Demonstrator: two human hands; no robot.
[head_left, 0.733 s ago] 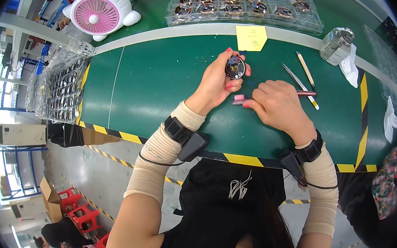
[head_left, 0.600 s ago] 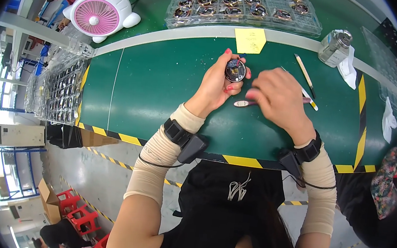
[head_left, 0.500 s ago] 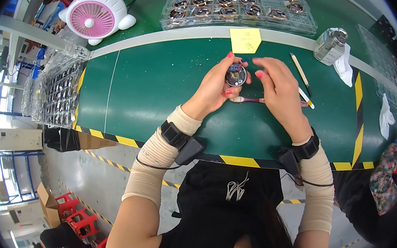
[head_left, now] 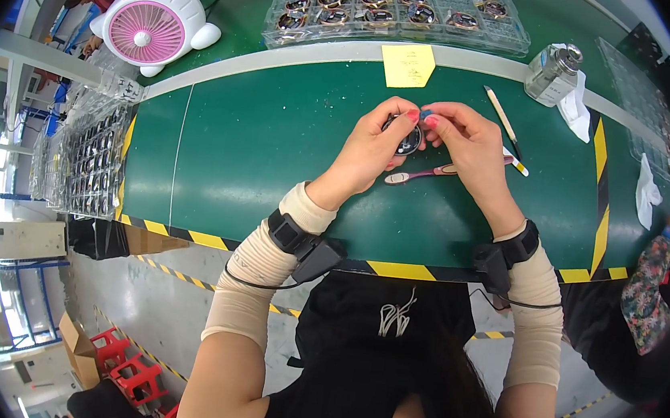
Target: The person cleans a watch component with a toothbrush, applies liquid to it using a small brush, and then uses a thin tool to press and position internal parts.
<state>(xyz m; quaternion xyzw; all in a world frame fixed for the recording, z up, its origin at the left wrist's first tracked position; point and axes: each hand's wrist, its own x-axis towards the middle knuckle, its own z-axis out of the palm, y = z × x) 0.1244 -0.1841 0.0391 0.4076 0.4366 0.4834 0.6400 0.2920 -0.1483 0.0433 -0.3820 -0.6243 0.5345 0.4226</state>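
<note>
One rough tug could totally wreck that blue bit (head_left: 425, 115) the right hand (head_left: 476, 148) pinches, left hand (head_left: 368, 146) clamped on the disc (head_left: 411, 142), behind the bench's front edge (head_left: 399, 270).

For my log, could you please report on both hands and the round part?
Left hand holding round part. Right hand at small blue piece. Brush lying close by, partly hidden.

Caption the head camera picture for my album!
Left hand holds a round gadget, right hand close by, near a toothbrush.
</note>
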